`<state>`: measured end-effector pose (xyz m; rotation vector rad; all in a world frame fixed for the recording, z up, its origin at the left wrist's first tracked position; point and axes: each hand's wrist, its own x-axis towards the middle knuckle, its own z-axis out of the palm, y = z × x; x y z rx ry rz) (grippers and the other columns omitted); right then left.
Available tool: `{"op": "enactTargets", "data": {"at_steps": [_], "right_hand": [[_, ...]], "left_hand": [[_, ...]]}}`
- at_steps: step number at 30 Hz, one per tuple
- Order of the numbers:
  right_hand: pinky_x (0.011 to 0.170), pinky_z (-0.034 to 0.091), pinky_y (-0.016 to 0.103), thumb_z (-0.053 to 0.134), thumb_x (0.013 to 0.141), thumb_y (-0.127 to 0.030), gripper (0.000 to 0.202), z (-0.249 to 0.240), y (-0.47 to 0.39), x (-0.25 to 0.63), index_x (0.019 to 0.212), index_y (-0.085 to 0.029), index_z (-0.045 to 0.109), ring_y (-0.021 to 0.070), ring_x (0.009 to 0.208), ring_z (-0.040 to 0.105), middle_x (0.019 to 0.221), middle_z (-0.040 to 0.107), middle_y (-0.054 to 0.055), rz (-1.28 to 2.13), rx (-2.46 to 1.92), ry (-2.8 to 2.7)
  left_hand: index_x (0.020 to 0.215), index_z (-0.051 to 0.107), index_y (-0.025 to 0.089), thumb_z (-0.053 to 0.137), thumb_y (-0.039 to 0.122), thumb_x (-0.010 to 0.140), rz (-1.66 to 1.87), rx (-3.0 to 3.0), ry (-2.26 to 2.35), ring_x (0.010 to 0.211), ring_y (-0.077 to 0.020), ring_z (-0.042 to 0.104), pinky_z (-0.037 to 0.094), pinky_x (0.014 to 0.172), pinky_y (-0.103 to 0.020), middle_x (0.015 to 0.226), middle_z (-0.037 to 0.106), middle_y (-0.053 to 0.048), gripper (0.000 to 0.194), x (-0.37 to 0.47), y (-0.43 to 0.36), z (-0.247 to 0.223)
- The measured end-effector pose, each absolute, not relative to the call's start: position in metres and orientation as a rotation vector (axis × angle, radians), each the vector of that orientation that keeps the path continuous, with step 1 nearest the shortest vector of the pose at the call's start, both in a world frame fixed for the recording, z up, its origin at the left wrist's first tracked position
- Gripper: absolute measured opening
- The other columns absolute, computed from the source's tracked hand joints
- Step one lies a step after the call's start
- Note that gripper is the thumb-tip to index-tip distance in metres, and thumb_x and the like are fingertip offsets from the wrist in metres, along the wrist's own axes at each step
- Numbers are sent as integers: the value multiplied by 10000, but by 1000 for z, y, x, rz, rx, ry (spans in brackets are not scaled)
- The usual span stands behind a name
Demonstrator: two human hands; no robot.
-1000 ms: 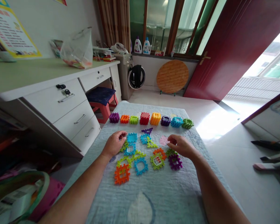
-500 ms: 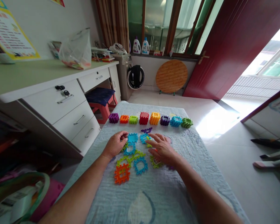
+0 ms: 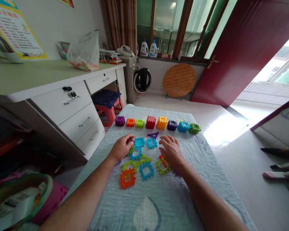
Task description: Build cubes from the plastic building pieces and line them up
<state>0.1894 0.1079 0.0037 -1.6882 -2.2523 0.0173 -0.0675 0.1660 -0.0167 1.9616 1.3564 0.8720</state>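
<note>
My left hand rests at the left of the loose pieces, fingers curled together beside a light-blue square piece; whatever may be in them is hidden. My right hand hovers low over the cloth with bent fingers somewhat apart; its palm side is hidden. Left of its fingertips lies a blue square frame. Beneath its wrist side are a lime piece with a white grid and a partly covered orange bit. Nearer me lie an orange window piece, a blue round-holed piece and lime pieces.
A row of assembled cubes, among them a red cube and a yellow cube, stands along the far part of the cloth-covered table. Before them lies a purple triangle. A white desk stands left; a pink-rimmed basket is lower left.
My right hand has drawn away to the right from the blue frame. The small yellow-green piece at its fingers is out of sight now. My left hand stays by the same pieces.
</note>
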Motion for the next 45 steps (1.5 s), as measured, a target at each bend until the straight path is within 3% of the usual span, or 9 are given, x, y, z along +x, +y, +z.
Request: {"op": "enactTargets", "data": {"at_steps": [4, 11, 15, 21, 23, 27, 33, 37, 45], "right_hand": [[1027, 211, 414, 466, 870, -177, 384, 2, 113, 170, 1241, -259, 521, 249, 1264, 322, 1355, 500, 34, 113, -1601, -2414], [890, 313, 379, 570, 816, -238, 165, 8, 111, 174, 960, -236, 651, 239, 983, 470, 984, 615, 69, 100, -1626, -2461], [831, 337, 344, 489, 851, -175, 203, 8, 110, 182, 939, -230, 664, 205, 892, 505, 882, 634, 59, 117, -1589, -2409], [939, 319, 388, 615, 760, -254, 396, 5, 110, 188, 1152, -200, 597, 258, 1144, 435, 1287, 533, 90, 180, -1508, -2406], [958, 310, 389, 634, 759, -267, 441, 6, 110, 189, 1186, -179, 569, 249, 1135, 452, 1268, 553, 94, 243, -1494, -2416], [901, 334, 355, 620, 815, -309, 261, 9, 112, 188, 1050, -195, 623, 222, 1047, 520, 1113, 639, 75, 264, -1499, -2419], [793, 383, 284, 379, 954, -310, 275, 6, 114, 191, 1028, -203, 622, 173, 846, 606, 867, 685, 55, 288, -1646, -2209], [773, 406, 278, 383, 943, -279, 289, -1, 118, 194, 1137, -222, 589, 177, 853, 598, 912, 681, 46, 320, -1701, -2096], [868, 354, 369, 526, 879, -346, 300, -4, 116, 196, 1147, -234, 598, 248, 1006, 478, 1096, 588, 89, 53, -1779, -2139]], "left_hand": [[1083, 585, 184, 464, 265, 811, 868, 1943, 1277, 893, -178, 648, 493, 851, -303, 921, 692, -40, 309, -68, 166, -19], [1080, 582, 175, 458, 277, 809, 883, 1889, 1295, 902, -187, 651, 499, 856, -324, 959, 694, -54, 315, -68, 165, -17], [1072, 595, 174, 468, 277, 798, 907, 1889, 1353, 863, -182, 652, 506, 833, -316, 959, 696, -54, 319, -68, 166, -18], [1068, 596, 165, 486, 272, 787, 906, 1887, 1352, 861, -181, 648, 512, 823, -315, 952, 693, -61, 320, -67, 166, -19], [1062, 596, 168, 495, 274, 781, 908, 1890, 1354, 842, -177, 647, 514, 820, -313, 941, 694, -56, 317, -67, 166, -19], [1054, 598, 167, 508, 274, 774, 906, 1891, 1356, 815, -173, 645, 518, 814, -317, 938, 695, -55, 313, -67, 165, -18], [1038, 603, 174, 514, 271, 774, 882, 1901, 1351, 819, -177, 646, 517, 825, -325, 942, 698, -55, 295, -67, 165, -17], [1030, 607, 182, 520, 276, 770, 875, 1901, 1358, 820, -179, 647, 517, 826, -326, 933, 701, -50, 289, -67, 165, -16], [1035, 618, 177, 504, 313, 805, 879, 1905, 1303, 847, -187, 656, 515, 804, -304, 908, 703, -50, 290, -67, 165, -19]]}}
